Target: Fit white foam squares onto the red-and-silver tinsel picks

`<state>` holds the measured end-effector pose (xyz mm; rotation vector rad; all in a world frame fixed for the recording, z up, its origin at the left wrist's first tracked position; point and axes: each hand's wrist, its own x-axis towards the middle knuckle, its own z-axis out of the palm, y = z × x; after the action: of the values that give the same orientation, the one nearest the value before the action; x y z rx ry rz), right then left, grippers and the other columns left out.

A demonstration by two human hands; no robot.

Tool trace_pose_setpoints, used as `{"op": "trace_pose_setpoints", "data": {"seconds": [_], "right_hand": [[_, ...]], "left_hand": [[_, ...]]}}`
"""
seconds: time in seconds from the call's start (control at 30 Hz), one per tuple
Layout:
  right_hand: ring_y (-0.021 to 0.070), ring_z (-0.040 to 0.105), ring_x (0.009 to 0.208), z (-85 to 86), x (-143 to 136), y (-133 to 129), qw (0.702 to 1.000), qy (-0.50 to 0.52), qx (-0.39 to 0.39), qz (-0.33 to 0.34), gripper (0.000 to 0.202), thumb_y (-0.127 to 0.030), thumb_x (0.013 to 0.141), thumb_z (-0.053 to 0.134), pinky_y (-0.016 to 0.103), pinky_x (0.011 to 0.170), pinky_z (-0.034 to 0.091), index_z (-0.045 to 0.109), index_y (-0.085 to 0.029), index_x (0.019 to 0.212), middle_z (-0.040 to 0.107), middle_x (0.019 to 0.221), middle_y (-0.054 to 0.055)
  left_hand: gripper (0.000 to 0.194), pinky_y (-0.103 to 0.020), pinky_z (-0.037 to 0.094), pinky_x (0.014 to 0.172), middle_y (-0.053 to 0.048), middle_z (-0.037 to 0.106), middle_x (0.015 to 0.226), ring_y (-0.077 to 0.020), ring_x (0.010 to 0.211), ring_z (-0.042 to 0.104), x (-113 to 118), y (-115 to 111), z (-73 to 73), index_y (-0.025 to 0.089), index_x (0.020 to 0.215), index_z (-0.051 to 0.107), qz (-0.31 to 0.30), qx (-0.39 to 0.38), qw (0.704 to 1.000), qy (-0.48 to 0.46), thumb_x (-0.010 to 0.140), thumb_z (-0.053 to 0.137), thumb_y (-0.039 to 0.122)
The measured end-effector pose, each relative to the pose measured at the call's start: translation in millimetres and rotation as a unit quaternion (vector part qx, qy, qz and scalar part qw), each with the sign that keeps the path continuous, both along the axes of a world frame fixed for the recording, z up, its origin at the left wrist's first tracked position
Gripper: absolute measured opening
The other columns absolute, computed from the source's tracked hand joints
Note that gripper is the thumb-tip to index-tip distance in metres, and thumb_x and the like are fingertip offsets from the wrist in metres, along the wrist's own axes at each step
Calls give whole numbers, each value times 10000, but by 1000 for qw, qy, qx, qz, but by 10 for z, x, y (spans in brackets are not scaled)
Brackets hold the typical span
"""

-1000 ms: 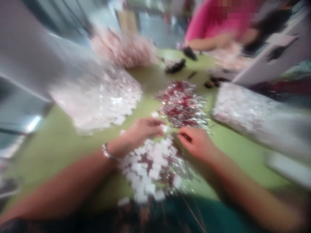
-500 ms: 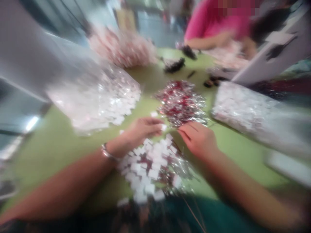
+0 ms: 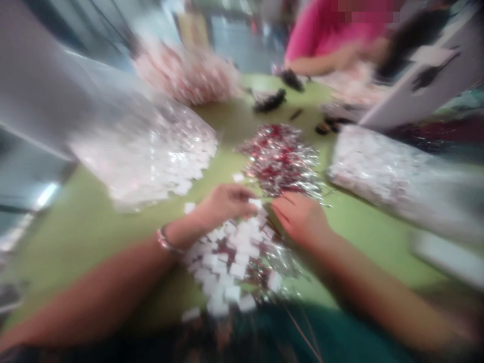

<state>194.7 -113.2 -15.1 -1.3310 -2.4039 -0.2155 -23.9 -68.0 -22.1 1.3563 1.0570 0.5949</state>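
Between the thumb and fingers of my left hand (image 3: 225, 205) is a small white square tag (image 3: 255, 202). Just right of it, my right hand (image 3: 304, 214) is closed in a pinch; what it grips is too thin and blurred to name. Below both hands lies a loose heap of white square tags (image 3: 223, 264), mixed with dark red and silvery thin pieces (image 3: 282, 259). Right beyond my right hand is a pile of shiny red and silver pieces (image 3: 280, 159), whose kind I cannot make out.
Clear bags of white pieces lie at left (image 3: 162, 156) and right (image 3: 374, 164) on the green table (image 3: 75, 237). Pink-white bundles (image 3: 189, 75) and dark bundles (image 3: 270, 101) lie farther back. Across the table, a person in a pink top (image 3: 321, 30) handles pale material.
My right hand has moved slightly left, closer to my left hand. The white tag in my left fingers has tilted and sits a little lower.
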Motion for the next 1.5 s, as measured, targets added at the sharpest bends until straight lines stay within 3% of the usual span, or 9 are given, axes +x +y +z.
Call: {"op": "trace_pose_setpoints", "data": {"seconds": [0.37, 0.6, 0.77, 0.83, 0.9, 1.03, 1.17, 1.3, 1.5], "right_hand": [[141, 463, 615, -163, -42, 92, 997, 28, -7, 71, 330, -195, 954, 417, 264, 575, 319, 671, -164, 745, 586, 645, 32], [167, 570, 790, 66, 193, 194, 975, 56, -151, 153, 232, -286, 944, 505, 274, 692, 416, 686, -177, 847, 670, 845, 58], [155, 568, 676, 234, 448, 279, 976, 103, -171, -84, 239, -273, 904, 512, 290, 635, 390, 677, -192, 751, 675, 761, 42], [150, 529, 602, 231, 397, 253, 968, 44, -205, -140, 283, -304, 891, 521, 295, 577, 347, 659, -192, 672, 659, 684, 40], [143, 484, 537, 208, 282, 199, 955, -22, -250, -158, 356, -362, 891, 521, 295, 526, 306, 630, -193, 598, 642, 627, 46], [134, 448, 476, 154, 59, 79, 943, -88, -272, -173, 307, -343, 845, 583, 288, 478, 265, 614, -192, 580, 636, 609, 60], [146, 503, 512, 126, -27, 23, 954, -70, -260, -131, 217, -156, 813, 564, 289, 504, 294, 612, -188, 603, 653, 641, 61], [150, 569, 605, 143, 3, 36, 957, 60, -269, -86, 184, -187, 838, 569, 272, 562, 356, 649, -198, 672, 687, 703, 26], [136, 594, 614, 189, 71, 116, 914, 258, -293, -111, 149, -229, 830, 589, 260, 595, 418, 675, -200, 712, 701, 692, 0]], "left_hand": [[239, -224, 509, 554, -5, 709, 657, -118, 585, 641, 73, -43, -7, 210, 992, 758, -51, 83, 990, 106, 792, 662, 300], [185, -248, 534, 673, -18, 741, 845, -123, 714, 660, 64, -89, 33, 225, 954, 744, -122, 162, 971, 126, 802, 661, 289], [187, -301, 525, 837, -65, 730, 979, -159, 888, 658, 15, -98, 131, 204, 972, 743, -258, 267, 926, 70, 844, 663, 315], [207, -306, 529, 791, -71, 721, 910, -157, 827, 649, -5, -52, 155, 183, 897, 735, -231, 274, 929, 92, 897, 593, 333], [287, -328, 526, 753, -80, 699, 855, -166, 771, 629, -19, 31, 152, 160, 846, 721, -126, 284, 932, 189, 937, 515, 339], [331, -441, 466, 935, -153, 650, 1069, -266, 1031, 572, -12, 249, 60, 107, 1118, 679, 38, 362, 863, 351, 949, 482, 312], [311, -474, 420, 1003, -175, 615, 1163, -306, 1142, 508, 11, 383, -95, 100, 1117, 693, -1, 370, 852, 371, 942, 483, 247], [275, -429, 398, 1032, -139, 652, 1120, -262, 1092, 536, -38, 397, -214, 135, 1015, 729, -3, 382, 866, 324, 922, 473, 166], [309, -389, 466, 894, -106, 662, 979, -234, 940, 582, -144, 339, -110, 193, 1140, 722, 27, 356, 884, 302, 886, 551, 231]]}}
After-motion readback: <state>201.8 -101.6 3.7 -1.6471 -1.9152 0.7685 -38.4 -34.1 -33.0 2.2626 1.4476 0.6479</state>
